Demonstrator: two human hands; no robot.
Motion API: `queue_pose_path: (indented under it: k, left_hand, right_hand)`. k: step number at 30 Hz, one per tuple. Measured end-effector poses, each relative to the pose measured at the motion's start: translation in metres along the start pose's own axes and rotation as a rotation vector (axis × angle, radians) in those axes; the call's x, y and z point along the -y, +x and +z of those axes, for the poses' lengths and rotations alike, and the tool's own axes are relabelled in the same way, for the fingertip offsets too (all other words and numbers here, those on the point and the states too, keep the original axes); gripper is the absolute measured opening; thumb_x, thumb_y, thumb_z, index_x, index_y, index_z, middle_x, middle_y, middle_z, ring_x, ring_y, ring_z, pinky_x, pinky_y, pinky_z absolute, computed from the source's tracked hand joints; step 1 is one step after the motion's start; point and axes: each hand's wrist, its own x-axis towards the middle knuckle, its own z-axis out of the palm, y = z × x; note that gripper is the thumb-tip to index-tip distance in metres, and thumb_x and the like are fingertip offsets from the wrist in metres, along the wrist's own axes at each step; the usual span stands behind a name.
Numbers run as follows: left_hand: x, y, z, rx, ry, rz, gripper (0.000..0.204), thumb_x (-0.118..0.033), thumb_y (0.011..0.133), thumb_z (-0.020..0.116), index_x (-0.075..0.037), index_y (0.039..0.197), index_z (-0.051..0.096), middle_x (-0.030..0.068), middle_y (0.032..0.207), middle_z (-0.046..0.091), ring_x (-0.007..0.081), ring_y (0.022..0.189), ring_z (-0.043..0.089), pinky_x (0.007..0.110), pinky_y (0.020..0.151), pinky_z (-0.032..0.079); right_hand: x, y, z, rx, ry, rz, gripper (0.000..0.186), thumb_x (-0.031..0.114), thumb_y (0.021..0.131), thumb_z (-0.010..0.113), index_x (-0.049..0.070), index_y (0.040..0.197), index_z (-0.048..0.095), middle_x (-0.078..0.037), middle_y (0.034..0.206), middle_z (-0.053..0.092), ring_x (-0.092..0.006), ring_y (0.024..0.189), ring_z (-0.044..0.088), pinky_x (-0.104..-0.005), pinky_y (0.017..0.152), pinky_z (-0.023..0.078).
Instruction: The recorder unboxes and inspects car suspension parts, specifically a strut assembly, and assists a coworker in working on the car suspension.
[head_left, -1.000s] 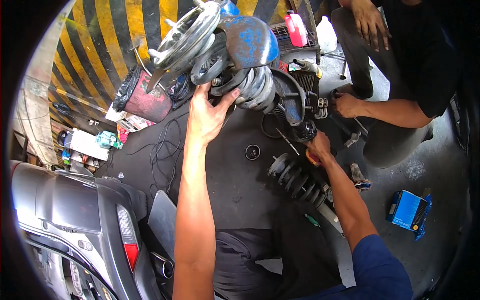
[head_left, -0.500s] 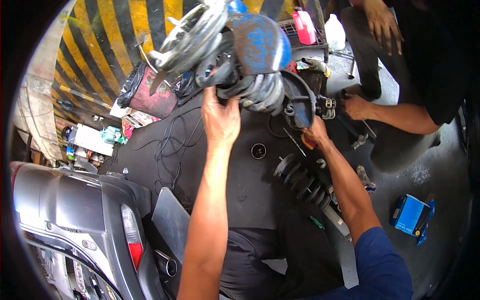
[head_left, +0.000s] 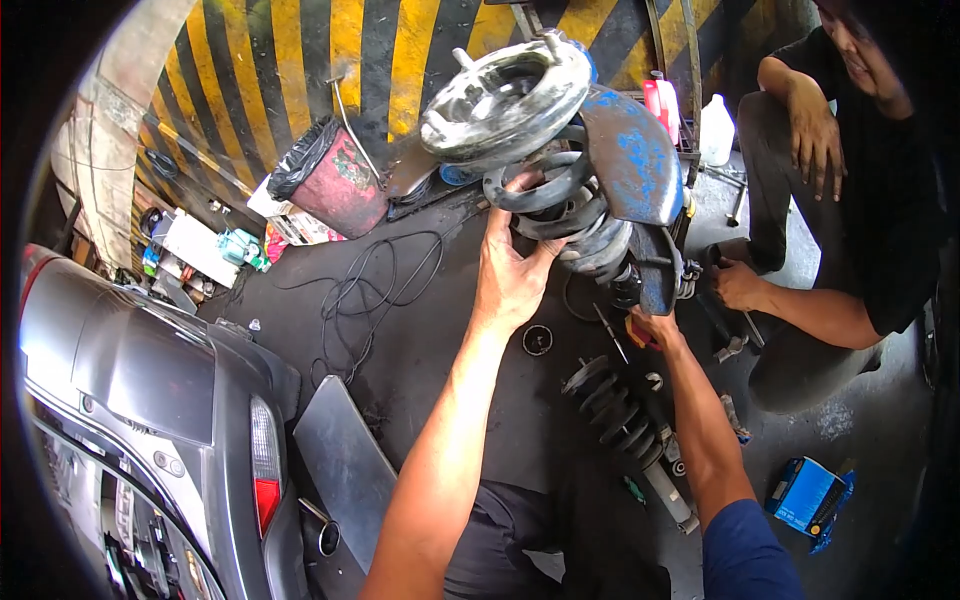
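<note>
While left hand (head_left: 512, 275) steadies – coil spring (head_left: 560, 215) grey, compressed.

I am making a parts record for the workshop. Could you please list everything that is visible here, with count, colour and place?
coil spring: 1, grey, clamped in the press, upper centre
top mount plate: 1, silver, above the spring
spring press: 1, blue, right of the spring
strut with boot: 1, black, lying on the floor
round ring part: 1, black, on the floor
cable: 1, black, loose on the floor
bin with bag: 1, red with a black liner, by the striped wall
small case: 1, blue, floor at right
car: 1, grey, lower left
co-worker: 1, dark clothes, seated at right
left hand: on the spring coils
right hand: at the foot of the press
</note>
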Motion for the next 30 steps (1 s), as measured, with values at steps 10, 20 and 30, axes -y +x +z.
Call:
queue_pose_path:
  k: [10, 20, 30]
  left_hand:
    - [0.017, -0.01, 0.004, -0.198, 0.383, 0.157, 0.058, -0.039, 0.091, 0.062, -0.003, 0.132, 0.042, 0.0189, 0.13, 0.047, 0.0361, 0.124, 0.045, 0.044, 0.105, 0.035]
    - [0.01, -0.012, 0.0, -0.122, 0.141, 0.048, 0.058, -0.029, 0.089, 0.068, -0.002, 0.132, 0.041, 0.0194, 0.127, 0.054, 0.0333, 0.121, 0.05, 0.042, 0.105, 0.035]
    - [0.016, -0.007, 0.028, -0.289, 0.163, 0.062, 0.062, -0.025, 0.095, 0.059, 0.002, 0.14, 0.028, 0.0254, 0.136, 0.042, 0.0367, 0.127, 0.043, 0.042, 0.108, 0.031]
  right_hand:
    - [-0.114, -0.004, 0.092, -0.063, 0.221, -0.199, 0.019, 0.027, 0.085, 0.065, 0.008, 0.085, 0.061, -0.006, 0.08, 0.062, -0.0251, 0.075, 0.06, -0.0402, 0.074, 0.049]
    - [-0.077, 0.023, 0.087, -0.367, -1.41, -0.862, 0.033, 0.024, 0.086, 0.049, 0.012, 0.114, 0.062, -0.006, 0.108, 0.063, -0.0261, 0.098, 0.062, -0.0494, 0.084, 0.051]
    - [-0.12, 0.022, 0.113, -0.224, -0.5, -0.461, 0.029, 0.03, 0.1, 0.037, 0.017, 0.109, 0.06, -0.008, 0.071, 0.053, -0.0219, 0.062, 0.056, -0.0415, 0.06, 0.046]
